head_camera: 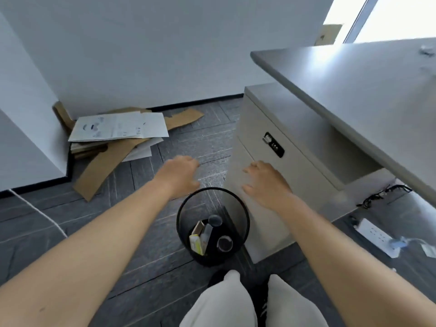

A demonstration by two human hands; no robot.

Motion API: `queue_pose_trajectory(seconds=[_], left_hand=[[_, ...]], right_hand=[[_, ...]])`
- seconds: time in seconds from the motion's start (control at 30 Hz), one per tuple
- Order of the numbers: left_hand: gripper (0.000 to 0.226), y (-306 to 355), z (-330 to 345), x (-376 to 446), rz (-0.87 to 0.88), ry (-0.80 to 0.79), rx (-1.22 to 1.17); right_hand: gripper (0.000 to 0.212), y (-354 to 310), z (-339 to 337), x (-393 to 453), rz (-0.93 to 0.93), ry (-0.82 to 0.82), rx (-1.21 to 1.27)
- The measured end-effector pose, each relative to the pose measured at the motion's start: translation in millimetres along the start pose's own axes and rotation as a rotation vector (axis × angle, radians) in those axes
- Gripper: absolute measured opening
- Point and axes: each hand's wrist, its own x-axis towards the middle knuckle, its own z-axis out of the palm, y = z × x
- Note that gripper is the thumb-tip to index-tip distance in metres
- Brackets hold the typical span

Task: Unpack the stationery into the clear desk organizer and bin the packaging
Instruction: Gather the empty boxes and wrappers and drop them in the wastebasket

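A black mesh waste bin (181,220) stands on the dark floor in front of my knees. Inside it lie a yellow-and-white carton (197,241), a clear wrapper and two round dark pieces. My left hand (180,175) hovers above the bin's far left rim with fingers loosely bent and nothing in it. Over the far right rim my right hand (266,182) is spread, fingers relaxed, also holding nothing. The clear desk organizer is not in view.
A beige drawer cabinet (295,175) with a black lock panel stands right of the bin, under the grey desk top (349,90). Flattened cardboard and a white box (118,128) lie in the far left corner. A white power strip (375,237) and cables lie on the floor at right.
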Motion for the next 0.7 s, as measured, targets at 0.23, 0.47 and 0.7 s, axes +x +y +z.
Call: queue_pose_trajectory(seconds=[0.23, 0.47, 0.7], left_hand=[[0.051, 59.1, -96.5, -45.0, 0.130, 0.293, -0.041], [0.051, 155.2, -142.7, -53.2, 0.319, 0.418, -0.019], [0.052, 279.9, -134.4, -31.7, 0.529, 0.368, -0.013]], right_hand=[[0.042, -3.2, -89.0, -74.4, -0.025, 0.311, -0.024], [0.044, 46.9, -147.0, -150.0, 0.099, 0.471, -0.071], [0.046, 152.8, -165.8, -229.4, 0.403, 0.529, -0.051]])
